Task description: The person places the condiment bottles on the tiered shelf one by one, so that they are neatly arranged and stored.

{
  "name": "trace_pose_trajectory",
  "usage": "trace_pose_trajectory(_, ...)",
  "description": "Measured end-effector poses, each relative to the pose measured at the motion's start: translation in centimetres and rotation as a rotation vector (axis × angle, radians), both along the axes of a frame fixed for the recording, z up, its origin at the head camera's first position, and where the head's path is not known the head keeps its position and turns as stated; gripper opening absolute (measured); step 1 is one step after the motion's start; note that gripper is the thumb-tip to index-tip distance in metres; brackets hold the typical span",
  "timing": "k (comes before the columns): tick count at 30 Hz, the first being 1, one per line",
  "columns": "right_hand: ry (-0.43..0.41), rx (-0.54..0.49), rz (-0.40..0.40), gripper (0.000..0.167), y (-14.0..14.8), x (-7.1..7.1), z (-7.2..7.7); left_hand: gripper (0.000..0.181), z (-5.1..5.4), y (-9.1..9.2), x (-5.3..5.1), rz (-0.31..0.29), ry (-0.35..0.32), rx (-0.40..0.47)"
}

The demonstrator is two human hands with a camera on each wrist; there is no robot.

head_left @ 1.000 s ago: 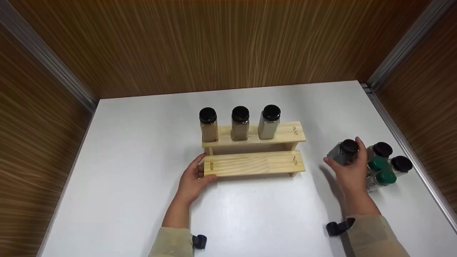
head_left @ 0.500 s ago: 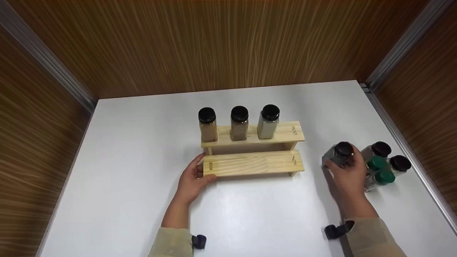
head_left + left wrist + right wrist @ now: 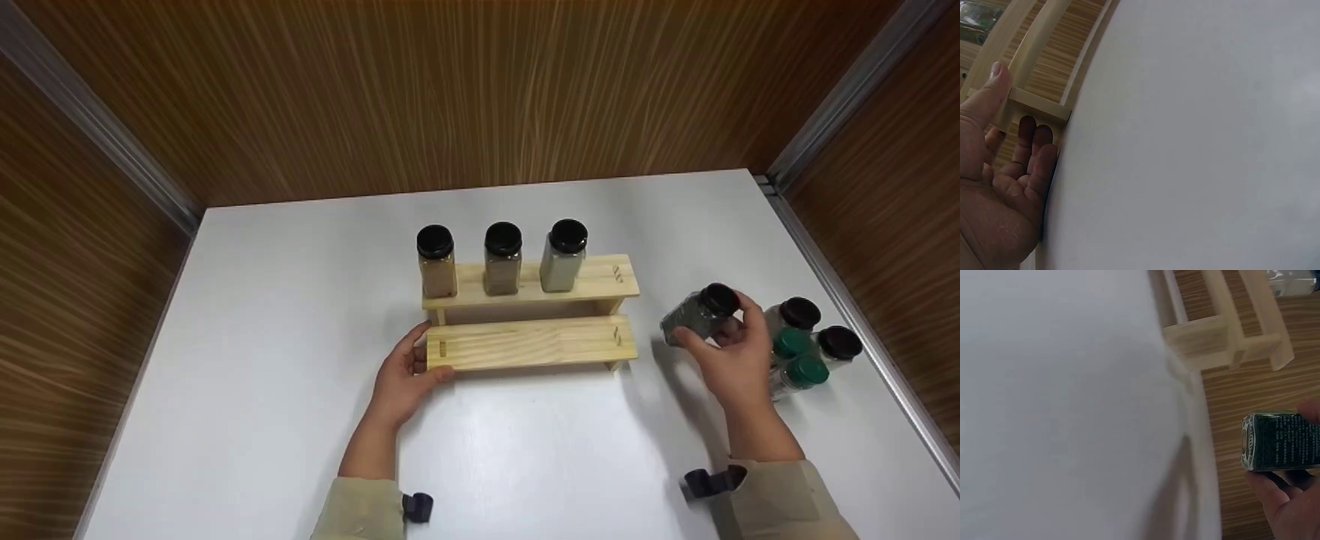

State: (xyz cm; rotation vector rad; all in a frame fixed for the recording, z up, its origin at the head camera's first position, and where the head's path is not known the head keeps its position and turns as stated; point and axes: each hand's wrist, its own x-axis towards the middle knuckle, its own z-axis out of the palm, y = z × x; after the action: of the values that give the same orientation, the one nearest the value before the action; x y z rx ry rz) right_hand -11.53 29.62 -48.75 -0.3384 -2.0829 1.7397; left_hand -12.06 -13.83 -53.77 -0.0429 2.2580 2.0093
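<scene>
1. So the right hand has a black-lidded jar gripped between thumb and fingers. It's got dark green stuff inside, and it's tilted, lid leaning toward the bench's right edge.
2. That jar is up off the bench, right of the wooden rack. The right wrist view shows its base plus some side print too small to read.
3. Left hand is holding the left end of the rack's lower shelf, thumb on the front edge, fingers tucked around the end.
4. The rack has two steps and sits around the middle of the bench, its upper step toward the back edge.
5. Three black-lidded jars stand upright in a row on the upper step: a tan one, a brown one and a pale one.
6. Over by the bench's right edge there's a tight bunch: two green-lidded jars in front, two dark-lidded jars behind and beside them.
</scene>
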Motion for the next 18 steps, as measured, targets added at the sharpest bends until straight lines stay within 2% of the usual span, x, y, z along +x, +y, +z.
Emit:
trace_pose_trajectory(3, 0.116, 0.013, 0.014, 0.076, -0.5, -0.4, 1.0, 0.089, -0.1, 0.0, 0.0, -0.004, 0.000, -0.006)
trace_pose_trajectory(5, 0.153, 0.039, 0.016, 0.075, -0.9, -0.7, 1.8, 0.089, -0.1, -0.1, -0.1, -0.002, 0.002, -0.010)
trace_pose_trajectory(10, 0.196, 0.108, 0.049, 0.072, -1.8, -1.6, 3.4, 0.089, -0.1, -0.1, 0.0, -0.002, 0.011, -0.019)
trace_pose_trajectory(18, 0.266, 0.104, 0.145, 0.072, -3.3, -3.4, 5.0, 0.088, 0.1, 0.0, 0.2, 0.004, 0.002, -0.006)
